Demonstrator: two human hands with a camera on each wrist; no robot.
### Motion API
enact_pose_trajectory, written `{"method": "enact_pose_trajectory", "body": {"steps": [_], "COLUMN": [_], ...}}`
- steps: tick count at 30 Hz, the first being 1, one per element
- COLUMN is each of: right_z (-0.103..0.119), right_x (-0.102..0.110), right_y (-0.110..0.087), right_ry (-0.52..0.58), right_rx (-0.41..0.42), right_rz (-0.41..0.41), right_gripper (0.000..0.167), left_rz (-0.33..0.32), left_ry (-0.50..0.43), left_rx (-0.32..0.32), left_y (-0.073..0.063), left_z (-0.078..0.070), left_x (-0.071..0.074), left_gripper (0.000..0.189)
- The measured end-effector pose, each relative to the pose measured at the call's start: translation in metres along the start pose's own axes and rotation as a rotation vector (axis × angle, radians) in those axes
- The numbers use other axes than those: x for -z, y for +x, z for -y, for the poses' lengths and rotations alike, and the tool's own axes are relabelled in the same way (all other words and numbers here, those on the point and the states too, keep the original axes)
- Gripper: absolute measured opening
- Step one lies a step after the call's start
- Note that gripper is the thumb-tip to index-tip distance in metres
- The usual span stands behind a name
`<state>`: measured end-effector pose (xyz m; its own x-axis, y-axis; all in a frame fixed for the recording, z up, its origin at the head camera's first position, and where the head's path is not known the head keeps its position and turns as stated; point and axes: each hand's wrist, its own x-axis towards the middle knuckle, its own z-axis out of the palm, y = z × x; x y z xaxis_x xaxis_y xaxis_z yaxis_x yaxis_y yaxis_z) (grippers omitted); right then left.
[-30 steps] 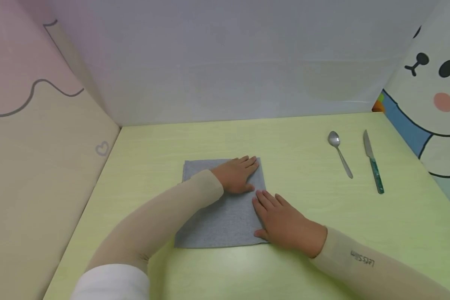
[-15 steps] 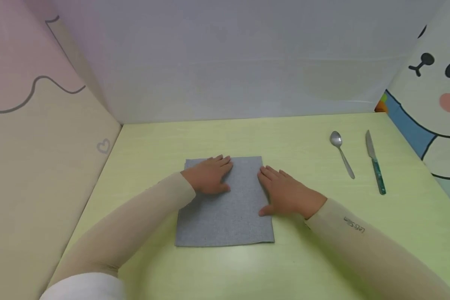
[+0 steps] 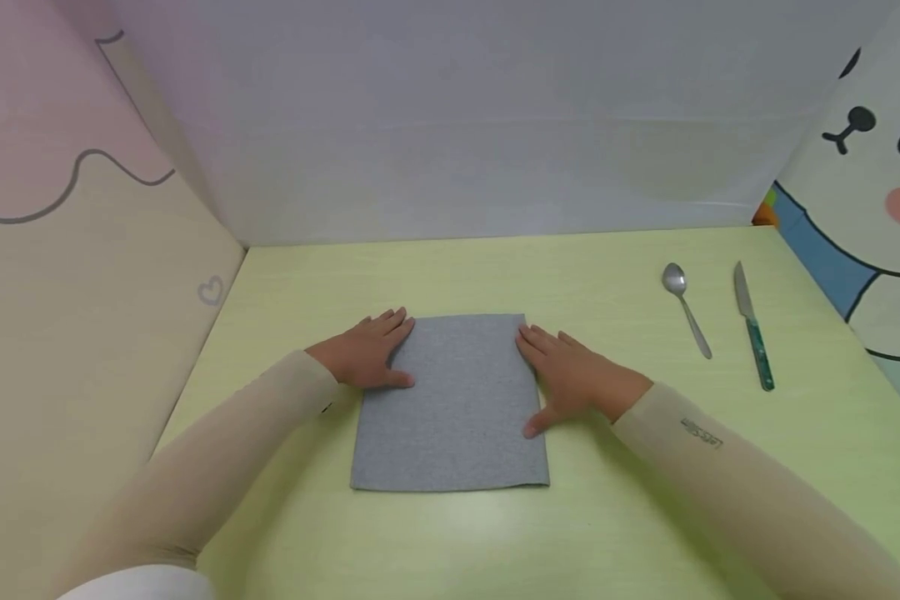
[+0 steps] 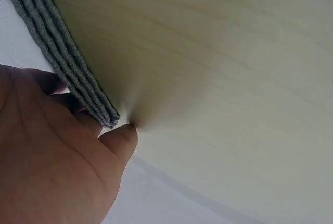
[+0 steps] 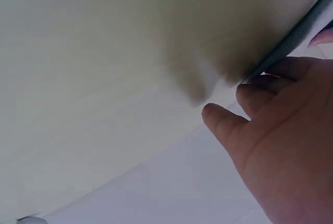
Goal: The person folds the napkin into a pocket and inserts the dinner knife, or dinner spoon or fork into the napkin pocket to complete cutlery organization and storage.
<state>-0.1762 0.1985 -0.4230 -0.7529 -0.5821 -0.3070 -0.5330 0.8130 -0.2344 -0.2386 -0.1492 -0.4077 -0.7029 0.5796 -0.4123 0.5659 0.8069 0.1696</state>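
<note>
A grey cloth (image 3: 457, 408), folded into a near square, lies flat on the table between my two hands. My left hand (image 3: 367, 350) rests at its upper left edge, fingers extended and thumb lying over the cloth. Along the opposite edge, the fingertips and thumb of my right hand (image 3: 573, 375) touch the upper right side. In the left wrist view, stacked layers of the cloth's folded edge (image 4: 67, 57) show beside the fingers. The right wrist view has only a dark, thin strip of the cloth (image 5: 296, 34) near the fingertips.
On the pale yellow-green table (image 3: 450, 550), a metal spoon (image 3: 686, 308) and a knife (image 3: 753, 329) with a green handle lie at the far right. A pale back wall (image 3: 457, 125) and patterned side panels enclose the table.
My left hand has slid leftward across the cloth from its right side to its left edge. My right hand has moved up along the right edge. The cloth stays almost in place.
</note>
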Motion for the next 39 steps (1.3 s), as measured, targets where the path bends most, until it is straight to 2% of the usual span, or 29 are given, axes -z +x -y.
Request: {"method": "enact_pose_trajectory", "body": {"steps": [7, 13, 20, 24, 27, 30, 33, 39], "right_z": [0.03, 0.052, 0.067, 0.073, 0.075, 0.076, 0.076, 0.076], "right_x": [-0.015, -0.029, -0.039, -0.041, -0.042, -0.045, -0.049, -0.054], "right_y": [-0.039, -0.075, -0.09, -0.098, -0.108, -0.118, -0.124, -0.124], "right_ry": [-0.081, -0.057, -0.123, -0.148, -0.144, -0.129, -0.128, -0.172], "right_rx": [0.042, 0.066, 0.143, 0.226, 0.268, 0.276, 0.275, 0.268], "right_rz": [0.0, -0.072, -0.174, -0.185, -0.167, -0.15, -0.147, -0.163], "right_gripper": [0.111, 0.078, 0.057, 0.052, 0.055, 0.06, 0.065, 0.069], "left_rz": [-0.014, -0.026, -0.028, -0.049, -0.085, -0.112, -0.107, -0.103], "left_ry": [-0.014, -0.014, -0.026, -0.024, 0.0, 0.013, 0.004, -0.037], "left_rx": [-0.024, -0.036, -0.042, -0.044, -0.046, -0.047, -0.037, -0.045], "left_y": [-0.001, 0.001, 0.0, -0.002, -0.006, -0.011, -0.015, -0.021], "left_z": [0.0, 0.0, 0.0, -0.001, 0.001, 0.005, 0.011, 0.014], "left_x": [-0.001, -0.003, -0.001, -0.004, -0.009, -0.014, -0.017, -0.015], "left_gripper": [0.103, 0.103, 0.102, 0.102, 0.1, 0.096, 0.092, 0.09]}}
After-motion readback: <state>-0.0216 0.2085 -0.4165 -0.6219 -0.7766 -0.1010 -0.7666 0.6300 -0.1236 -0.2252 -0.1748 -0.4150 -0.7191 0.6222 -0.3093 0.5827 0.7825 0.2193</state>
